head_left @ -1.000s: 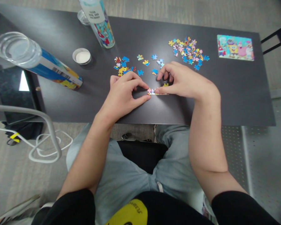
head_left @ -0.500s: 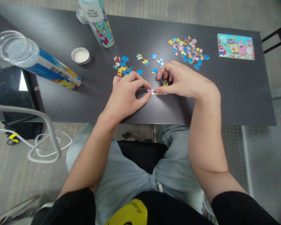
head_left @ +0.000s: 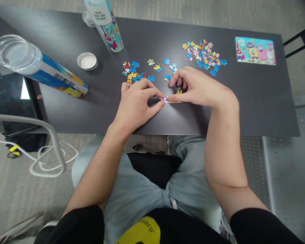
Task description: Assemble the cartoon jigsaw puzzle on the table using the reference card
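Note:
My left hand [head_left: 141, 105] pinches a small pink and white puzzle piece [head_left: 163, 99] between thumb and index finger, low over the dark table. Against its right side lies a short strip of joined puzzle pieces [head_left: 175, 101], mostly covered by my right hand [head_left: 195, 86]. The right thumb presses down on that strip while the other fingers curl above it. A yellow puzzle piece [head_left: 179, 92] shows just under the right palm. Beyond the hands lie several loose blue and yellow pieces [head_left: 151, 78].
A heap of loose puzzle pieces [head_left: 205, 56] lies at the back right, beside a cartoon picture card [head_left: 255, 51]. Two clear-topped tubes, one near [head_left: 61, 76] and one far [head_left: 109, 30], stand at left with a round lid [head_left: 87, 61]. A tablet-like dark object [head_left: 12, 98] is lower left.
Both hands stay almost in place. The left fingertips have closed in slightly over the small piece, covering more of it.

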Motion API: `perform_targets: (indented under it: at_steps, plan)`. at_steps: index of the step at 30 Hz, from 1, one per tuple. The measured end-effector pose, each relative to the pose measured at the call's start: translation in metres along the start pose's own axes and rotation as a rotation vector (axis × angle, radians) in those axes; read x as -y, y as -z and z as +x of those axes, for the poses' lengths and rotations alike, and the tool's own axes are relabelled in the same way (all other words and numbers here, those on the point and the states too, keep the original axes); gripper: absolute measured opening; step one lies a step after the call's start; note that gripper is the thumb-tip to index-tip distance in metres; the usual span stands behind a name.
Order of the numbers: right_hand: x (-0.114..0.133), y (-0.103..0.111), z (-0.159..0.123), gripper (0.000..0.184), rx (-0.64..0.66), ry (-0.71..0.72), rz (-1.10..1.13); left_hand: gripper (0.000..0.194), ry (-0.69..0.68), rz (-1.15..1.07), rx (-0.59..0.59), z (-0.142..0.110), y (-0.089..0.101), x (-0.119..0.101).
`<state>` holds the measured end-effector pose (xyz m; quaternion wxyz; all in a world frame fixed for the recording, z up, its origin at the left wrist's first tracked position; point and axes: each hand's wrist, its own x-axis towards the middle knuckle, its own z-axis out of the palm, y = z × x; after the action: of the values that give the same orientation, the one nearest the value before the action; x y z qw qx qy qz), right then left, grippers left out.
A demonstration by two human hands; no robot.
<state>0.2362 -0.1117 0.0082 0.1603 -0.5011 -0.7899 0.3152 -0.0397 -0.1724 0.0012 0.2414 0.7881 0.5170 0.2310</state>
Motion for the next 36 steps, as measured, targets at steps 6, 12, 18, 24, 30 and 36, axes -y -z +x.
perform_targets:
  at_steps: [6,12,18,24,30,36]
  plan:
    - [0.002,0.001,0.0,0.048,0.008,0.009,0.035,0.027,-0.032,-0.005,-0.004,-0.002,0.012,0.004]
    - [0.01,0.011,-0.005,0.035,-0.001,-0.011,0.069,0.031,0.054,0.05,-0.165,-0.003,0.049,0.029]
    - [0.02,0.026,-0.012,0.026,-0.096,0.009,0.039,0.027,0.112,0.07,-0.227,-0.008,0.06,0.053]
    - [0.026,0.038,-0.023,0.026,-0.357,0.054,0.029,0.024,0.118,0.031,-0.28,-0.01,0.061,0.073]
    - [0.028,0.031,-0.016,0.036,-0.419,0.092,0.038,0.018,0.162,-0.006,-0.262,-0.006,0.059,0.084]
    - [0.023,0.014,0.001,0.032,-0.31,0.147,-0.011,0.022,0.173,-0.042,-0.21,-0.005,0.054,0.07]
